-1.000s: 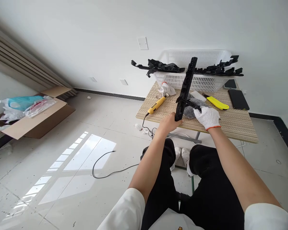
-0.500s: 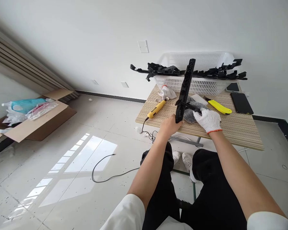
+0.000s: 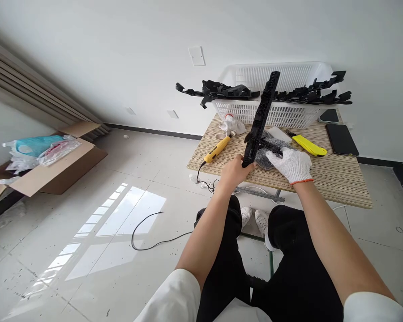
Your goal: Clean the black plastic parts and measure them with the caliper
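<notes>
My bare left hand (image 3: 235,172) is closed on the lower end of a long black plastic part (image 3: 262,112), which tilts up over the table. A white knitted glove with an orange cuff covers my right hand (image 3: 290,164); its fingers are closed on a short black side arm of that part. Under the part lies a grey speckled cloth (image 3: 265,158). Left of it is a yellow corded tool (image 3: 217,149) by a crumpled white glove (image 3: 233,125). A yellow-handled cutter (image 3: 309,145) rests right of the cloth.
Behind, a white basket (image 3: 289,114) carries several black parts (image 3: 226,91) across its rim, jutting past both sides. Two phones, one black (image 3: 341,139), lie at the table's (image 3: 339,183) right. An open cardboard box (image 3: 70,167) and a cable (image 3: 144,249) are on the floor.
The view has shifted slightly. The black part's top end has moved a little right, and both hands still hold it. The fingers of my left hand have shifted slightly at its lower end.
</notes>
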A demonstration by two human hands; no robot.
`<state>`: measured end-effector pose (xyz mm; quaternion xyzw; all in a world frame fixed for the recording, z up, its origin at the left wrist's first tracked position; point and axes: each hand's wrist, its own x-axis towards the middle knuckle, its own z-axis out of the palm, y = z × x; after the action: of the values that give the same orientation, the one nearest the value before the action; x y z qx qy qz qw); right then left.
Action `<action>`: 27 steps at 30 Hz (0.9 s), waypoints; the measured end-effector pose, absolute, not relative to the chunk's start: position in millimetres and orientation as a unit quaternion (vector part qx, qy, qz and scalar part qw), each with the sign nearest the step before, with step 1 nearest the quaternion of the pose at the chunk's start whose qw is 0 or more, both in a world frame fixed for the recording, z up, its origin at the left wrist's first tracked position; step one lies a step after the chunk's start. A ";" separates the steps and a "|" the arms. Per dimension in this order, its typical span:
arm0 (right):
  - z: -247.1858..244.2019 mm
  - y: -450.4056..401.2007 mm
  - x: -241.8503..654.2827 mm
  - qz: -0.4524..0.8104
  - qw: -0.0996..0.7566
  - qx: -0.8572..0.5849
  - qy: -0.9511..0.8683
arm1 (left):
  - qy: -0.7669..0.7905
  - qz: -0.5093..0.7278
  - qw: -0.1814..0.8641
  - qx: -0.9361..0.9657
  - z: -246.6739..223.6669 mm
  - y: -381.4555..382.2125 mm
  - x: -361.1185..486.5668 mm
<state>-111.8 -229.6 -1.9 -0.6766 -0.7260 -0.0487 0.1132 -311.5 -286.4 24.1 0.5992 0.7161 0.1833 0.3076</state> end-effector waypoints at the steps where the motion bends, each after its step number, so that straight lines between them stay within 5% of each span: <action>1: 0.2 -229.9 -111.9 -0.044 0.111 -0.679 -0.724 | 0.712 0.191 0.312 0.599 22.6 -285.6 -312.0; 27: -4.9 -225.3 -110.2 -0.054 0.126 -0.670 -0.730 | 0.669 0.268 0.355 0.596 7.3 -283.8 -316.6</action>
<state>-110.2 -225.3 -4.9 -0.6700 -0.7297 -0.0542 0.1255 -316.6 -283.8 7.3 0.5957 0.6688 0.2678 0.3552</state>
